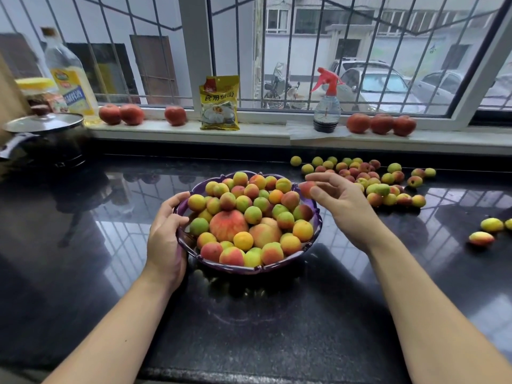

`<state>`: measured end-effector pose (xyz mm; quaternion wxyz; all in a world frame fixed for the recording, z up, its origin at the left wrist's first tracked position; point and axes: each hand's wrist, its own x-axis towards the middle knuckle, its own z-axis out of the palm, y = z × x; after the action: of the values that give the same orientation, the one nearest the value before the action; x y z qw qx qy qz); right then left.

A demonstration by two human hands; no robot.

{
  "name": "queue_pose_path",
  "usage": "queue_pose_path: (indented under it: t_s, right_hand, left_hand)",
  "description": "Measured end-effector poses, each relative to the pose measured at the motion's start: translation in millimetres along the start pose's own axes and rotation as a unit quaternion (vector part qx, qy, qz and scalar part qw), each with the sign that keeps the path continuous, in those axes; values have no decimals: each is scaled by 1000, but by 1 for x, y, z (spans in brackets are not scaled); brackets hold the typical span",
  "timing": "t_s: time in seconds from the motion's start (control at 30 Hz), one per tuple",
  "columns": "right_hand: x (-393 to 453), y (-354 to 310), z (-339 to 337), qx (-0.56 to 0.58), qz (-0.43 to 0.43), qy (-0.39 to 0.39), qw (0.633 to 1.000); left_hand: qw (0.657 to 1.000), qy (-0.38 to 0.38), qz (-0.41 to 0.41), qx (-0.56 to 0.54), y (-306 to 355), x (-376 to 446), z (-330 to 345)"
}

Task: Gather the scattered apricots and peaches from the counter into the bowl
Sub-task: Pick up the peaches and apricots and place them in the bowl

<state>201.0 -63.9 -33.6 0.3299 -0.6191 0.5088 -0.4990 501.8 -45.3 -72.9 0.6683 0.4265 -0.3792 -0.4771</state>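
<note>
A purple scalloped bowl (277, 266) stands on the black counter, heaped with small apricots and two larger peaches (228, 225). My left hand (166, 231) grips the bowl's left rim. My right hand (340, 200) hovers over the bowl's right rim and pinches one reddish apricot (306, 188) between thumb and fingers. A pile of scattered apricots (368, 177) lies on the counter behind my right hand. A few more apricots (482, 238) lie at the far right.
Red peaches (381, 123) and more red peaches (122, 114) sit on the window sill with a yellow packet (220, 103) and a spray bottle (326, 106). A lidded black pot (44, 139), an oil bottle (70, 76) and a jar stand at the left.
</note>
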Motion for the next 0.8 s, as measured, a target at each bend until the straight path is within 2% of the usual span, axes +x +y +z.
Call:
queue_pose_path:
  t_s: [0.1, 0.2, 0.6, 0.8]
  right_hand:
    - [-1, 1, 4, -97, -16, -9, 995]
    - [0, 1, 4, -126, -24, -2, 992]
    - [1, 3, -1, -91, -15, -14, 996]
    - [3, 5, 16, -62, -1, 48, 997]
  left_hand:
    - [1000, -1, -4, 1, 0, 0, 0]
    - [1000, 0, -11, -23, 1, 0, 1]
    - [998, -11, -10, -61, 6, -5, 8]
    - [999, -5, -6, -52, 3, -3, 6]
